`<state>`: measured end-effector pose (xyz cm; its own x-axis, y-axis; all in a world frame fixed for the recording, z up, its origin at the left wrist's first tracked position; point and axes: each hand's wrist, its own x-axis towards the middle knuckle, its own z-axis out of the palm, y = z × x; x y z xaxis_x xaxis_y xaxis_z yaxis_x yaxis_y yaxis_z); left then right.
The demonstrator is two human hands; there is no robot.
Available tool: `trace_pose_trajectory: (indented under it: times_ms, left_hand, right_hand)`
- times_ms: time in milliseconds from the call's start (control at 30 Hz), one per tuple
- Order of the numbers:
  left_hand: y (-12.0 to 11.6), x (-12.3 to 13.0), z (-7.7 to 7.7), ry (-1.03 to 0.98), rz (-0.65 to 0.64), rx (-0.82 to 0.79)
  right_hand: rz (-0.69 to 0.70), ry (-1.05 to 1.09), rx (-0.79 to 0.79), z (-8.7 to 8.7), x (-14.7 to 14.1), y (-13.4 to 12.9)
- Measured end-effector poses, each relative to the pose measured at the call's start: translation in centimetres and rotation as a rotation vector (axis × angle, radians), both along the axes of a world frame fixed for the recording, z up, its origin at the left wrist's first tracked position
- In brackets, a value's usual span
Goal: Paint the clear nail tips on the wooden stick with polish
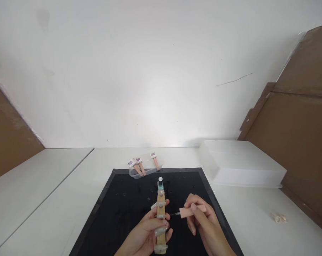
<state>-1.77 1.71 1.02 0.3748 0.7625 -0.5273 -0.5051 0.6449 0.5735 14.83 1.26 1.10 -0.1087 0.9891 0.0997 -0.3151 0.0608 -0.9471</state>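
Observation:
My left hand (150,229) is closed around a narrow wooden stick (160,210) that points away from me. Several translucent false nail tips (161,231) sit along the stick. At its far end is a pale teal piece with a dark part and a round white top (160,180). A small white corner (154,205) shows beside the stick near my left fingers; the rest of it is hidden. My right hand (200,217) pinches the pink handle of a nail polish brush (187,212). The brush points left, its dark tip close to my left fingertips and the stick; contact is unclear.
Beyond the black mat (123,199) a clear plastic tray (147,172) holds three pink-capped bottles (155,162) with white labels. A white box (243,163) stands at the right. Small beige rings (279,218) lie at far right. Brown panels (305,142) flank the white table.

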Motion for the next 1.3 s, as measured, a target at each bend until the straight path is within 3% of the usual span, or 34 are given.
trace_pose_trajectory:
  times_ms: [1300]
  left_hand:
    - [0.03,0.09,-0.26,-0.013,-0.023,0.067]
  right_hand:
    - [0.036,-0.086,0.038,-0.25,-0.17,0.03]
